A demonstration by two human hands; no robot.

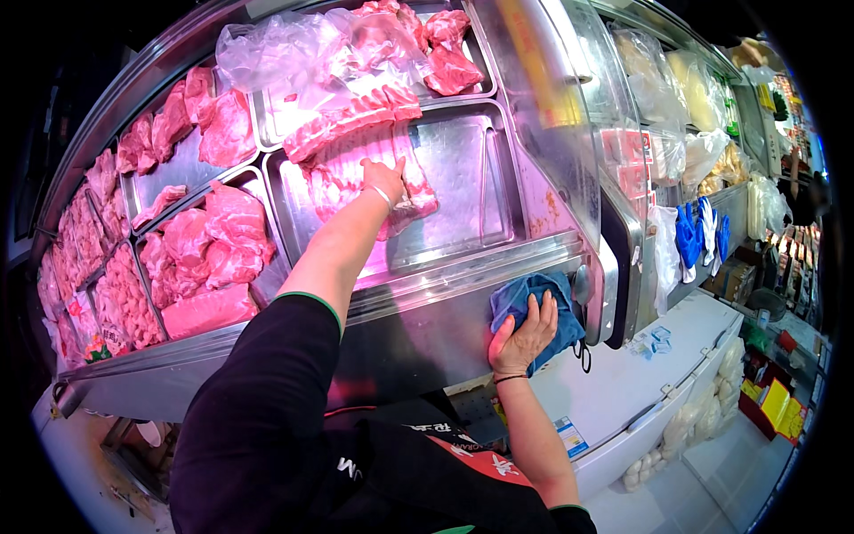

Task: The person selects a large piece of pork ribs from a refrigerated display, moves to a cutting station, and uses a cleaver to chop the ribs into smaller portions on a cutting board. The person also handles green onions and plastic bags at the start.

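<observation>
My left hand [384, 181] reaches into a steel tray [511, 191] in the meat case and touches a slab of pork ribs [338, 187]. Its thumb and forefinger are spread apart on the meat; the other fingers are partly hidden. Another rib piece [356, 117] lies along the back of that tray. On the steel front of the case, near its right end, my right hand [527, 338] holds a blue cloth [559, 307] pressed under the palm and fingers. The cloth is bunched and drapes past the fingertips.
To the left, more trays hold pork cuts [218, 236] and minced-looking meat [124, 294]. Clear plastic [280, 58] covers meat at the back. A clear side panel [569, 116] bounds the case. Right of it are a white chest freezer [649, 356] and hanging blue gloves [688, 236].
</observation>
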